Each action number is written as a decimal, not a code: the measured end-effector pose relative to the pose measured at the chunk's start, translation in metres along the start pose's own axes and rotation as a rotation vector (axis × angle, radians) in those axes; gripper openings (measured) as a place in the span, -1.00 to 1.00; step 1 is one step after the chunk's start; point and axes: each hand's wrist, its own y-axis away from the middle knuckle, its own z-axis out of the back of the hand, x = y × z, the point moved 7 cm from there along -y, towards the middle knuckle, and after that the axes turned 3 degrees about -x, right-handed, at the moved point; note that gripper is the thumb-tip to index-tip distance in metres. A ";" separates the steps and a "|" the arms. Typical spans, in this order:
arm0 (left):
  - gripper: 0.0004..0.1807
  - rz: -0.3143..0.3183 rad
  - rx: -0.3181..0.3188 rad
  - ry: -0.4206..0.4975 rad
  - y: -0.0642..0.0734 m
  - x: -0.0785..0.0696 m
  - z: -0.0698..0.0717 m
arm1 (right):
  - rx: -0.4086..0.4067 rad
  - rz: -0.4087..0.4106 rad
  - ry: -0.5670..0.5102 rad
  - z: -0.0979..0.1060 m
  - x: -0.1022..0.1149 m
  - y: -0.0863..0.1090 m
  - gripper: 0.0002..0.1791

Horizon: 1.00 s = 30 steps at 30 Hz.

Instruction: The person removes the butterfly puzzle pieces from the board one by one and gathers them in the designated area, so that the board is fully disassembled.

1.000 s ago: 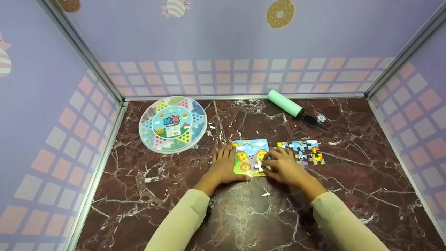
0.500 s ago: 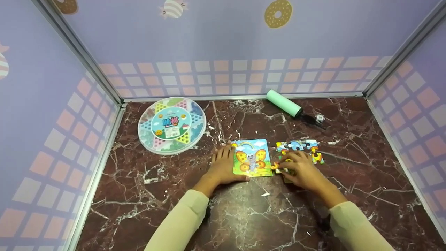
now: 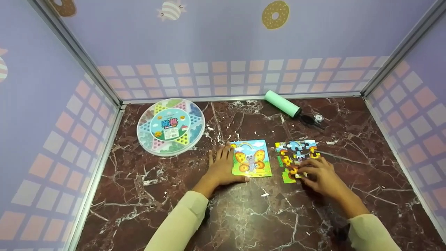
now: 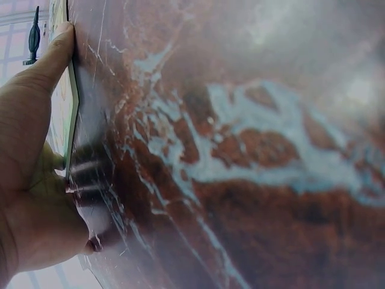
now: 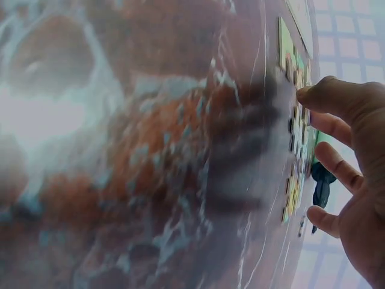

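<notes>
A square picture board (image 3: 251,158) with a butterfly on it lies flat at the middle of the table. My left hand (image 3: 223,164) rests along its left side, fingers straight and thumb on the lower edge. To the right is a partly joined jigsaw puzzle (image 3: 296,146) showing a similar butterfly, with gaps between some pieces. My right hand (image 3: 322,174) is over its lower right part, thumb and forefinger pinching a puzzle piece (image 3: 298,175), mostly covered by the fingers. In the right wrist view the thumb (image 5: 328,96) is down at the puzzle's pieces (image 5: 293,186).
A round Chinese checkers set (image 3: 170,127) lies at the back left. Near the back wall is a mint-green cylinder (image 3: 283,104) with a black end, beside a small round gauge-like object (image 3: 318,118). Patterned panels (image 3: 219,76) enclose the table (image 3: 244,216). White flecks are scattered about.
My right hand has carried the puzzle piece from the picture board rightward to the jigsaw's lower part, uncovering the board's right side. My left hand has stayed in place.
</notes>
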 end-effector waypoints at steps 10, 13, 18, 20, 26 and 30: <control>0.51 0.000 0.018 0.006 0.002 -0.001 0.000 | 0.025 -0.006 0.025 0.001 -0.008 0.012 -0.65; 0.50 -0.008 0.015 0.003 0.001 -0.001 0.000 | 0.039 0.001 0.020 0.000 -0.010 0.014 -0.63; 0.49 -0.007 0.017 0.020 -0.001 0.001 -0.001 | 0.047 0.017 0.021 -0.001 -0.010 0.014 -0.64; 0.49 -0.003 0.021 0.023 0.000 0.002 -0.002 | 0.044 0.024 0.022 0.000 -0.010 0.013 -0.65; 0.49 -0.009 0.018 0.040 0.000 0.001 0.000 | 0.061 -0.008 0.027 -0.002 -0.012 0.011 -0.73; 0.49 -0.013 0.007 0.035 0.000 0.001 0.001 | 0.104 -0.057 0.029 -0.003 -0.011 0.008 -0.80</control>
